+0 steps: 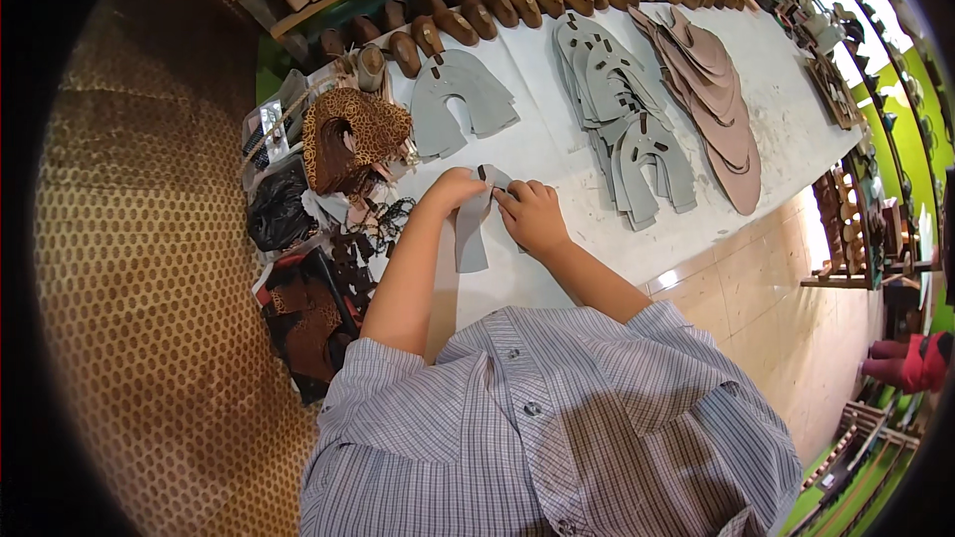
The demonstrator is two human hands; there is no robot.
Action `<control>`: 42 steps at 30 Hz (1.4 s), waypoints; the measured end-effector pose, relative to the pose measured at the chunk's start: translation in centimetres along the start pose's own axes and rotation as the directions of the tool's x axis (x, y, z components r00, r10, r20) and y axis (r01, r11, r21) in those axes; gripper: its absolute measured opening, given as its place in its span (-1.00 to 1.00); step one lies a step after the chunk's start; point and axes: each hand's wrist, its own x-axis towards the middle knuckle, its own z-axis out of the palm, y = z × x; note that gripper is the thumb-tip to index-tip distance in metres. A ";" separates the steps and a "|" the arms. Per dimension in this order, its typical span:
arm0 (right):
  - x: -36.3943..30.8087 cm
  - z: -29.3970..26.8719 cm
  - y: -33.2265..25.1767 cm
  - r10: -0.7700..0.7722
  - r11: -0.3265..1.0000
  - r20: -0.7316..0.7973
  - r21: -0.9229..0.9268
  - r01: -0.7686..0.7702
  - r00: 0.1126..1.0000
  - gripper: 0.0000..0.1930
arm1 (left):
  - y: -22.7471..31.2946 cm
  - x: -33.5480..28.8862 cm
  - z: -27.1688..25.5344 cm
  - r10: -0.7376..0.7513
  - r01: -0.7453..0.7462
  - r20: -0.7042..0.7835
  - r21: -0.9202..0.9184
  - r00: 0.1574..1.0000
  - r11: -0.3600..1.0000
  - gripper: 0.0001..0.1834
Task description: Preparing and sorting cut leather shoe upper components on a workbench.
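Near the table's front edge, both my hands hold one grey U-shaped leather shoe piece (472, 241) with a small dark tab at its top. My left hand (457, 187) is closed on its upper left side, the fingers partly hidden. My right hand (534, 216) is bent over the upper right side, fingertips pinching the edge near the tab. One leg of the piece hangs down between my forearms; most of the other is behind my right hand. Just beyond lies a stack of like grey shoe pieces (453, 80).
On the white table (557, 259) are more overlapping grey shoe pieces (597, 75) and a fan of pinkish-brown leather pieces (731, 129). Brown wooden shoe lasts (497, 8) line the back. Leopard-print material (338, 129) and bags crowd the left. Racks (846, 219) stand at right.
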 end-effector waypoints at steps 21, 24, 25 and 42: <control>-0.1 0.5 0.6 -0.009 0.999 -0.061 0.049 0.012 0.998 -0.76 | -7.1 -8.8 -0.2 0.104 0.232 -0.682 0.382 0.724 0.894 -0.70; -0.2 0.7 0.4 -0.007 0.999 -0.039 0.032 0.009 0.999 -0.76 | -8.4 -12.2 -0.5 0.109 0.201 -0.730 0.324 0.674 0.924 -0.74; -0.2 0.7 0.3 0.010 1.000 -0.032 0.013 -0.009 0.999 -0.77 | -9.2 -13.4 -0.9 0.120 0.217 -0.780 0.312 0.614 0.925 -0.77; 0.0 0.7 0.0 0.011 1.000 0.002 0.030 -0.011 1.000 -0.75 | -13.5 -15.5 -6.5 0.140 0.504 -0.849 0.426 0.509 0.751 -0.85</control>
